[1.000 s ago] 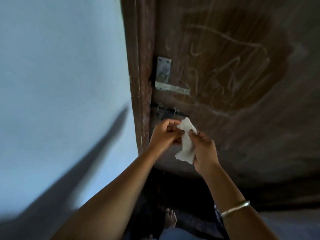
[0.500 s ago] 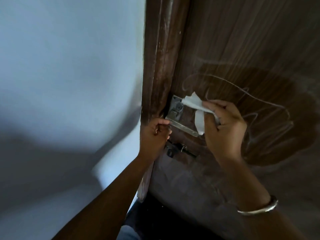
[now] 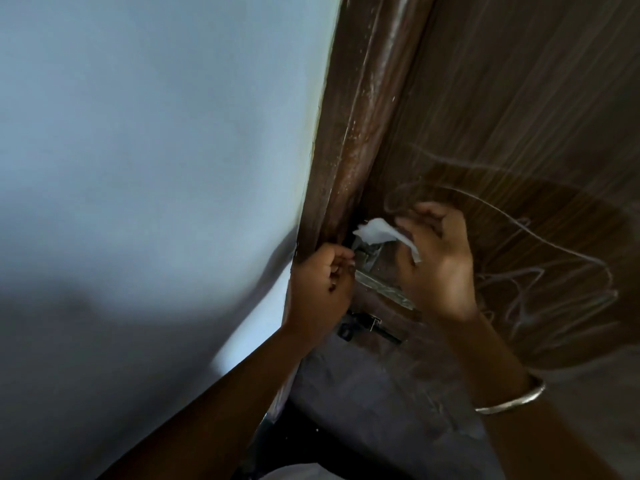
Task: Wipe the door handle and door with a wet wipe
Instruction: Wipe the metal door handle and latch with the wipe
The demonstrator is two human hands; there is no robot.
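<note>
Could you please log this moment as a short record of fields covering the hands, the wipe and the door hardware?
left hand: closed at the door edge, beside the metal latch plate
right hand: holds the white wet wipe against the plate's top
door: brown wood with pale scribbles
dark bolt: below the plate, untouched
bangle: on right wrist

No lettering, numbers or brand marks to read anywhere here. The dark brown wood-grain door [image 3: 519, 116] carries pale looping scrawls [image 3: 540, 271], but they spell nothing legible, perhaps only chalk scribbles. The small silver metal latch plate [image 3: 372, 259] shows no readable stamp, though it is blurred and partly covered.
</note>
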